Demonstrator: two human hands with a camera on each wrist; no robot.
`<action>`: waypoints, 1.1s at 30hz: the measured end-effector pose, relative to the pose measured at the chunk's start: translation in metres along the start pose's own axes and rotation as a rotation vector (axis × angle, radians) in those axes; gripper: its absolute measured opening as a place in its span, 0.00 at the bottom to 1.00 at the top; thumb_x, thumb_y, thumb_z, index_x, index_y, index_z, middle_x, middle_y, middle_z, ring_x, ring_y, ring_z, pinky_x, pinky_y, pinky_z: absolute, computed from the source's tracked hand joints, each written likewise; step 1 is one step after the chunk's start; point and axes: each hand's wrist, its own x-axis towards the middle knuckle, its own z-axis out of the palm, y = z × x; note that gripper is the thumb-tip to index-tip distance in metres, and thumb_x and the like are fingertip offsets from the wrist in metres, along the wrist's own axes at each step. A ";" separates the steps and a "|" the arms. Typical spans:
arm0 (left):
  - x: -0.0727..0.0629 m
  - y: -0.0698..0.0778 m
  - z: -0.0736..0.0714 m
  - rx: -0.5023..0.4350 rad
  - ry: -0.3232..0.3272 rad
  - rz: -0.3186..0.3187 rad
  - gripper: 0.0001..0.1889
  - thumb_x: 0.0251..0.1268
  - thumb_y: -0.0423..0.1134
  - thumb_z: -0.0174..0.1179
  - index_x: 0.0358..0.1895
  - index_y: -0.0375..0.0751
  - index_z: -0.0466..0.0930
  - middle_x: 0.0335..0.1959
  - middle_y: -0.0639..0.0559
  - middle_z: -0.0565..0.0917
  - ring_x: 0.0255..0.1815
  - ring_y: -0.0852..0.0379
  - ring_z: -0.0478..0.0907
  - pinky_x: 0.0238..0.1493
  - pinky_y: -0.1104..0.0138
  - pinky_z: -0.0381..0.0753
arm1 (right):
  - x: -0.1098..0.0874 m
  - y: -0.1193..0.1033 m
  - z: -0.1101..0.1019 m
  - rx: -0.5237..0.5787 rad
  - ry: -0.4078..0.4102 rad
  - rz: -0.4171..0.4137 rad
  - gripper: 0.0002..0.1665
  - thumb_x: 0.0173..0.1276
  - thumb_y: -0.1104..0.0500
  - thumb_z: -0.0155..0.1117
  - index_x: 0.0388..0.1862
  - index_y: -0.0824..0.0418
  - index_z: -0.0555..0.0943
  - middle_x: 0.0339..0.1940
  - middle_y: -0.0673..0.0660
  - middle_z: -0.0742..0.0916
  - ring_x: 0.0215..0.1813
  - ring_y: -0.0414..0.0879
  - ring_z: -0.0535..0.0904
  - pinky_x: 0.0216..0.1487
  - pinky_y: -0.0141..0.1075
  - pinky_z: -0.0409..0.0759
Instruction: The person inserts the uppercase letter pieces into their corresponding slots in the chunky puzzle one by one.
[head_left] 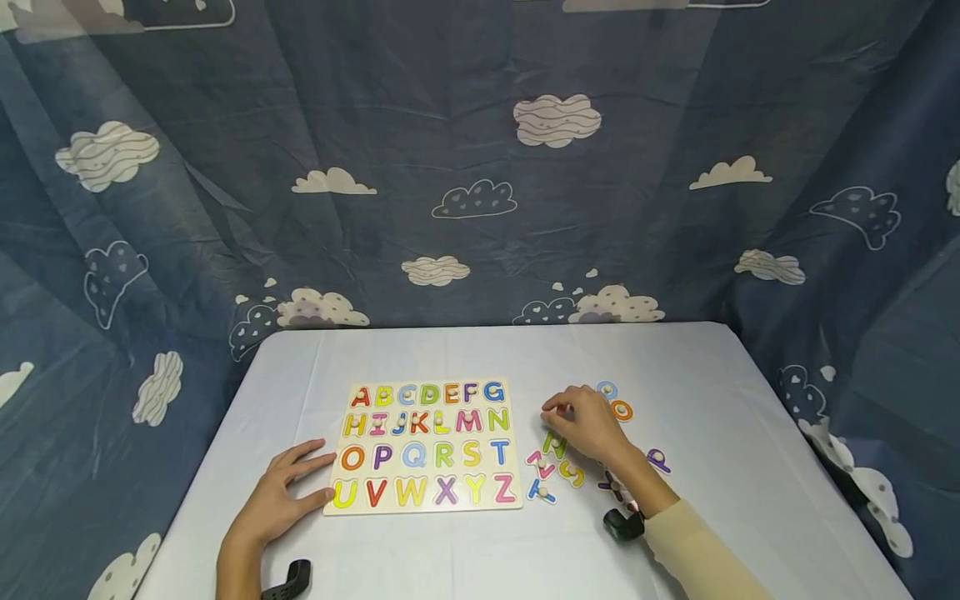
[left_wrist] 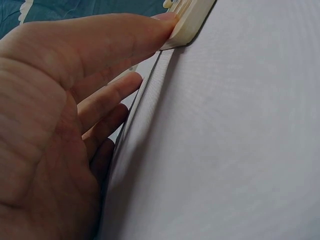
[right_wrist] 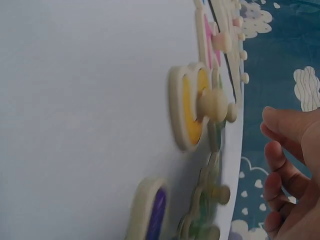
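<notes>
A cream alphabet board (head_left: 423, 510) lies on the table, with knobbed letters in its upper rows. My left hand (head_left: 281, 492) rests at the board's left edge, fingers extended; in the left wrist view its thumb touches the board corner (left_wrist: 187, 32). To the right of the board, my right hand (head_left: 588, 425) hovers over loose letters, its fingers bent and thumb near the index finger. No piece shows between them in the right wrist view. Near it lie a green letter (head_left: 555, 444), a pink letter (head_left: 540, 463) and a yellow letter S (head_left: 572, 473).
An orange letter O (head_left: 622, 410) and a blue ring-shaped letter (head_left: 607, 389) lie beyond the right hand. A purple letter P (head_left: 658, 460) sits right of the forearm, and a blue letter T (head_left: 541, 492) near the board. Dark cloud-patterned cloth (head_left: 480, 250) surrounds the white table (head_left: 420, 558).
</notes>
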 end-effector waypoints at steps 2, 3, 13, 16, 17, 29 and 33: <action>0.000 0.000 0.000 0.002 0.000 -0.002 0.30 0.54 0.49 0.77 0.63 0.47 0.85 0.75 0.45 0.71 0.79 0.35 0.56 0.72 0.26 0.56 | -0.006 0.003 -0.003 -0.013 -0.003 0.001 0.05 0.65 0.53 0.76 0.39 0.51 0.92 0.26 0.43 0.82 0.35 0.43 0.71 0.39 0.36 0.68; 0.000 0.000 0.000 0.003 0.001 0.000 0.30 0.54 0.49 0.77 0.63 0.47 0.85 0.75 0.45 0.71 0.79 0.35 0.56 0.72 0.27 0.56 | -0.009 0.005 -0.004 -0.019 -0.004 -0.002 0.05 0.65 0.53 0.76 0.39 0.51 0.92 0.26 0.42 0.82 0.35 0.43 0.71 0.39 0.36 0.68; 0.000 -0.002 0.001 0.015 0.000 -0.002 0.30 0.54 0.49 0.77 0.63 0.48 0.85 0.76 0.46 0.70 0.79 0.36 0.56 0.72 0.27 0.56 | -0.037 0.013 -0.007 -0.050 -0.011 -0.080 0.06 0.60 0.52 0.80 0.34 0.49 0.91 0.24 0.38 0.81 0.31 0.38 0.69 0.35 0.32 0.68; 0.000 -0.001 0.001 0.019 0.003 -0.002 0.30 0.54 0.49 0.77 0.63 0.48 0.85 0.75 0.46 0.71 0.79 0.36 0.56 0.73 0.27 0.56 | -0.039 0.013 -0.006 -0.047 -0.028 -0.077 0.07 0.59 0.52 0.81 0.34 0.49 0.91 0.25 0.38 0.81 0.32 0.38 0.70 0.35 0.32 0.69; 0.000 -0.001 0.001 0.017 0.004 -0.001 0.30 0.54 0.48 0.77 0.63 0.48 0.85 0.75 0.46 0.71 0.79 0.36 0.56 0.73 0.27 0.56 | -0.040 0.013 -0.006 -0.048 -0.033 -0.073 0.07 0.59 0.52 0.81 0.35 0.49 0.91 0.25 0.38 0.81 0.32 0.38 0.70 0.35 0.32 0.69; -0.001 0.001 0.001 0.029 0.000 0.001 0.30 0.55 0.49 0.77 0.63 0.48 0.84 0.76 0.45 0.71 0.79 0.35 0.57 0.73 0.27 0.57 | -0.039 0.011 0.002 -0.069 -0.025 -0.025 0.07 0.60 0.54 0.80 0.36 0.51 0.91 0.25 0.40 0.79 0.33 0.40 0.68 0.34 0.32 0.67; 0.000 0.000 0.000 0.028 0.001 0.005 0.31 0.55 0.51 0.77 0.63 0.48 0.84 0.76 0.46 0.71 0.79 0.36 0.57 0.72 0.27 0.57 | -0.032 0.008 -0.002 -0.068 0.003 -0.057 0.06 0.61 0.54 0.80 0.37 0.51 0.92 0.26 0.41 0.80 0.32 0.40 0.68 0.35 0.33 0.66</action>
